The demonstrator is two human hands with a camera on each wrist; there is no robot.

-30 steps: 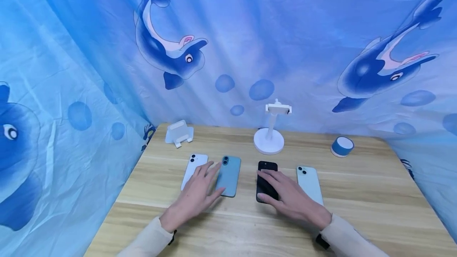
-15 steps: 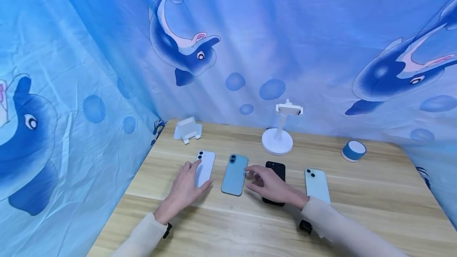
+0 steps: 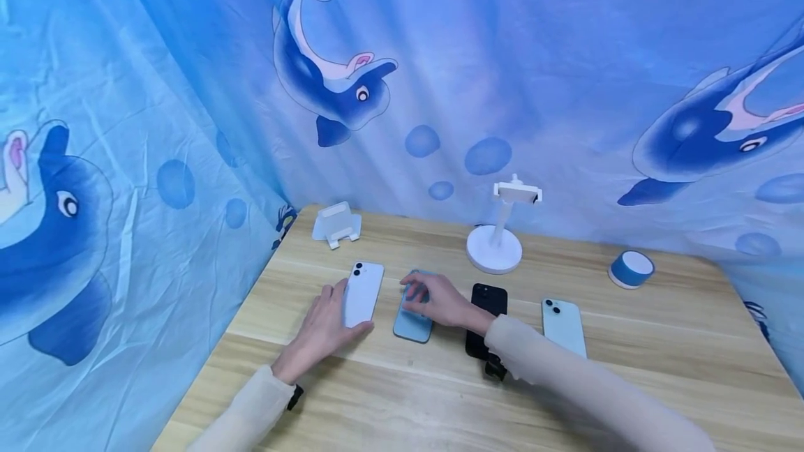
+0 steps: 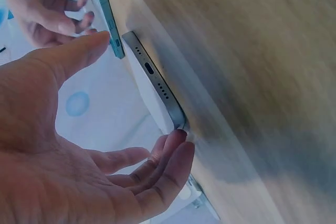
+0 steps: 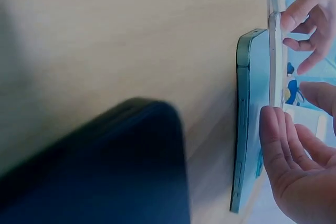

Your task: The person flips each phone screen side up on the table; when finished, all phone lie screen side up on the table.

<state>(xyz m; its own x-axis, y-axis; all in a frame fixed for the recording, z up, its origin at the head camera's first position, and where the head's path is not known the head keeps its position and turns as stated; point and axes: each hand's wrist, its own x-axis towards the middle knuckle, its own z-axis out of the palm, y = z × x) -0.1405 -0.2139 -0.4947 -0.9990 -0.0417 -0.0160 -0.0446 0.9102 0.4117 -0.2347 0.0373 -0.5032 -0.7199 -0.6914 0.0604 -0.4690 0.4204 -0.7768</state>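
Observation:
A white phone (image 3: 363, 294) lies on the wooden table, camera side up. My left hand (image 3: 323, 326) is at its left and lower edges, fingers and thumb spread; in the left wrist view its fingertips are at the edge of the white phone (image 4: 152, 85). Above the blue phone (image 3: 412, 324) is my right hand (image 3: 440, 300), fingers loosely bent and holding nothing, partly covering it. The black phone (image 3: 488, 299) lies partly under my right forearm. Farther right lies a pale green phone (image 3: 564, 327).
At the table's back left stands a small white folding stand (image 3: 337, 223). A white phone holder (image 3: 494, 250) with a round base is at the back middle. To the back right sits a blue and white cylinder (image 3: 631, 269). Dolphin-printed curtains (image 3: 534, 54) hang behind and to the left.
The right hand has moved left from the black phone to above the blue phone. The left hand has shifted from between the two left phones to the white phone's left side. The view has turned right.

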